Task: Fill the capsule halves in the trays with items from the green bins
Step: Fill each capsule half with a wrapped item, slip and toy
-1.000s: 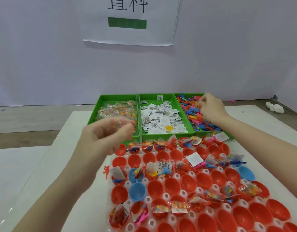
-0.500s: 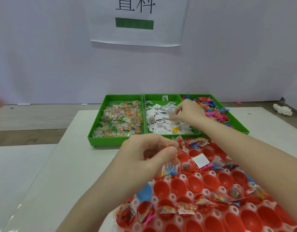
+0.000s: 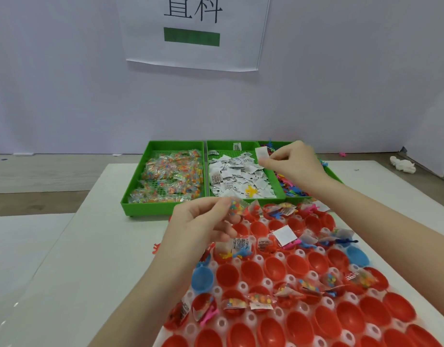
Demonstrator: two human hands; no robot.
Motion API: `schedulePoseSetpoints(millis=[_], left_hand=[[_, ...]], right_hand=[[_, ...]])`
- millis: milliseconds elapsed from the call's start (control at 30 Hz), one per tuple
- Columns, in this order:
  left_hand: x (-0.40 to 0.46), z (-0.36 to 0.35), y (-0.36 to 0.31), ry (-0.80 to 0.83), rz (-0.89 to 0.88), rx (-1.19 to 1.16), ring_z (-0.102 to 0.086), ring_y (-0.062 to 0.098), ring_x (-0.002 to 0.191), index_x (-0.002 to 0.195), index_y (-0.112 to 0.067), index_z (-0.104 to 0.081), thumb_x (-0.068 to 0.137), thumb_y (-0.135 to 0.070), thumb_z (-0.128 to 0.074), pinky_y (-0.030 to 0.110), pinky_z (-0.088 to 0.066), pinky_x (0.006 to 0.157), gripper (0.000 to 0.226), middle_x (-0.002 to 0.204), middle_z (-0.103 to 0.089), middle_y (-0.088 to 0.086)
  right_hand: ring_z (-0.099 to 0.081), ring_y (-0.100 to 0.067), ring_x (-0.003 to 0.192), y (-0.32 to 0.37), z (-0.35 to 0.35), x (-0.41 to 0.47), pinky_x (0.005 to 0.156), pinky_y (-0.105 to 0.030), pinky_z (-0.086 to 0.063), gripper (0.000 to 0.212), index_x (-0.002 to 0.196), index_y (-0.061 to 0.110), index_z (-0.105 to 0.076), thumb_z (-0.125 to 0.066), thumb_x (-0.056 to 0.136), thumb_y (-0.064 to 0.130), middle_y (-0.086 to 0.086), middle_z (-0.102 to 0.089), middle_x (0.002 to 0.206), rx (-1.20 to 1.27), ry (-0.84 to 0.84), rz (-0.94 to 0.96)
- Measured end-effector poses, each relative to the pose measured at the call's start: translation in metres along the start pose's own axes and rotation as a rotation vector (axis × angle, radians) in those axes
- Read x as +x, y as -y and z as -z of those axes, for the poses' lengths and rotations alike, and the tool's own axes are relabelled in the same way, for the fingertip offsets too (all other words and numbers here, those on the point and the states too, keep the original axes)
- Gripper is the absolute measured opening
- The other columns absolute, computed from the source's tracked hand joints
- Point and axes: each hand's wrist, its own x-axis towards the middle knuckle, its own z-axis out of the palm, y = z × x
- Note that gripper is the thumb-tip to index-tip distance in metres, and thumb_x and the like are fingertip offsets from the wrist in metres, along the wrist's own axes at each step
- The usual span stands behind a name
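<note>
On the white worktop [image 3: 96,246] the left green bin [image 3: 163,206] held clear packets of coloured beads. Just in front of it the left hand [image 3: 198,229] hovered over the far left corner of the capsule tray [image 3: 261,259], its grip closed in a pinch: thumb and fingertips held one bead packet [image 3: 235,207] at the top of the hand, above the rim between bin and tray and not yet in any capsule half. Below that hand a blue capsule half [image 3: 202,279] sat among red capsule halves [image 3: 273,267], some bare, some already carrying bead packets, folded paper slips or small plastic figures. The left forearm crossed the tray's near left corner and hid the cups beneath it.

The middle green bin [image 3: 241,196] was heaped with white printed paper slips, a yellow figure lying at its front edge. Above its far right corner the right hand [image 3: 293,161] had its grip closed too, thumb and forefinger pinching a single white paper slip [image 3: 261,154] held upright, clear of the pile. That hand and wrist covered much of the right green bin [image 3: 337,177], where bright plastic figures showed around the wrist. The right forearm ran down over the tray's right side. A second blue capsule half [image 3: 357,256] sat near that arm.
</note>
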Motion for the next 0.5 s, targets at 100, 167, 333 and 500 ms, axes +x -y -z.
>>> schedulePoseSetpoints(millis=[100, 167, 333, 500], left_hand=[[-0.002, -0.003, -0.001, 0.004, -0.034, -0.029, -0.058, 0.009, 0.047, 0.074, -0.010, -0.073, 0.085, -0.012, -0.059, 0.014, -0.047, 0.047, 0.018, 0.062, -0.068, 0.005], [-0.005, -0.006, -0.004, 0.028, -0.057, -0.042, -0.059, 0.009, 0.048, 0.074, -0.010, -0.073, 0.082, -0.013, -0.060, 0.014, -0.047, 0.047, 0.016, 0.062, -0.068, 0.005], [-0.019, -0.019, -0.013, 0.152, -0.094, -0.084, -0.059, 0.012, 0.048, 0.059, -0.011, -0.069, 0.071, -0.034, -0.058, 0.016, -0.047, 0.047, 0.028, 0.055, -0.062, 0.006], [-0.029, -0.029, -0.012, 0.103, -0.250, 0.124, -0.060, 0.009, 0.048, 0.068, -0.016, -0.073, 0.080, -0.032, -0.066, 0.019, -0.052, 0.054, 0.021, 0.054, -0.064, 0.000]], right_hand=[[-0.046, 0.004, 0.037, 0.030, 0.023, -0.043, 0.045, 0.000, -0.034, 0.022, 0.055, 0.020, -0.067, -0.073, 0.075, 0.028, 0.013, -0.045, 0.037, 0.558, 0.189, 0.009], [-0.033, -0.001, 0.034, 0.043, 0.033, -0.072, 0.043, -0.002, -0.032, 0.027, 0.047, 0.025, -0.064, -0.074, 0.071, 0.033, 0.013, -0.037, 0.038, 0.656, 0.365, 0.041], [-0.024, -0.004, 0.039, 0.051, 0.037, -0.104, 0.042, -0.011, -0.023, 0.034, 0.050, 0.010, -0.064, -0.072, 0.059, 0.042, 0.009, -0.030, 0.040, 0.481, 0.286, 0.061], [-0.021, -0.005, 0.040, 0.054, 0.039, -0.116, 0.042, -0.012, -0.020, 0.031, 0.052, 0.006, -0.064, -0.073, 0.063, 0.034, 0.008, -0.027, 0.039, 0.490, 0.210, -0.009]])
